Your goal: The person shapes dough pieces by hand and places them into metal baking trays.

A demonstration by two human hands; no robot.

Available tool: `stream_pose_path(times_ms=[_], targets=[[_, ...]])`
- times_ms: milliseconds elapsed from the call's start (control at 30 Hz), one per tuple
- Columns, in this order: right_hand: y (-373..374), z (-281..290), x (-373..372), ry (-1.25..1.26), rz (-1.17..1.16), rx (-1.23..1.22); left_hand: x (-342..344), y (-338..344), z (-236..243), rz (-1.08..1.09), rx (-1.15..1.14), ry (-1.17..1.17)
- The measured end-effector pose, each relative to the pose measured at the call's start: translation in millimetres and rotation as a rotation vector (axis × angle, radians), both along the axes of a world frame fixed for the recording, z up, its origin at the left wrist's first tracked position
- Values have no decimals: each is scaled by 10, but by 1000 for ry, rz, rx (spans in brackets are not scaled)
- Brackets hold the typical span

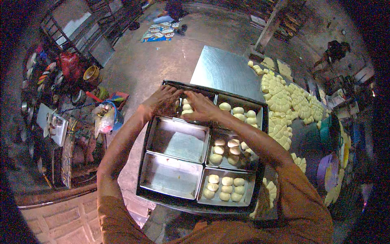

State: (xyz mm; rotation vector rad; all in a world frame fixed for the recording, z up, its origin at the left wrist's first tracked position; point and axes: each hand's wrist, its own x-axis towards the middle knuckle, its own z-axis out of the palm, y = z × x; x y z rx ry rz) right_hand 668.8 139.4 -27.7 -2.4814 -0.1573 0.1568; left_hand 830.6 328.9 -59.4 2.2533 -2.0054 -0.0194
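Observation:
A large black-rimmed tray in front of me holds several rectangular metal pans. Both hands reach into its far left pan. My right hand spans a short row of pale dough balls, fingers at the far end and thumb at the near end. Beside it, my left hand curls down at the pan's left side; what lies under its fingers is mostly hidden. Dough balls sit in rows in the far right pan, and more fill rows in the near right one. My right forearm partly covers the middle right pan.
Two left pans, the middle one and the near one, show bare metal. Right of the tray, many cut dough pieces cover the metal table. Bags and a yellow basket stand at left. A post rises behind.

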Motion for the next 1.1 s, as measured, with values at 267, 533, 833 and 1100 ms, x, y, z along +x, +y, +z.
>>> stream_pose_path(times_ms=[267, 533, 833, 1100], targets=[[-595, 44, 171, -134, 135, -133, -201, -233, 267, 14, -12, 299], [-399, -91, -253, -92, 28, -188, -193, -371, -110, -32, 34, 177], [-58, -66, -212, 16, -151, -200, -234, -295, 92, -62, 66, 328], [-47, 154, -174, 114, -95, -419, -88, -352, -84, -118, 97, 206]])
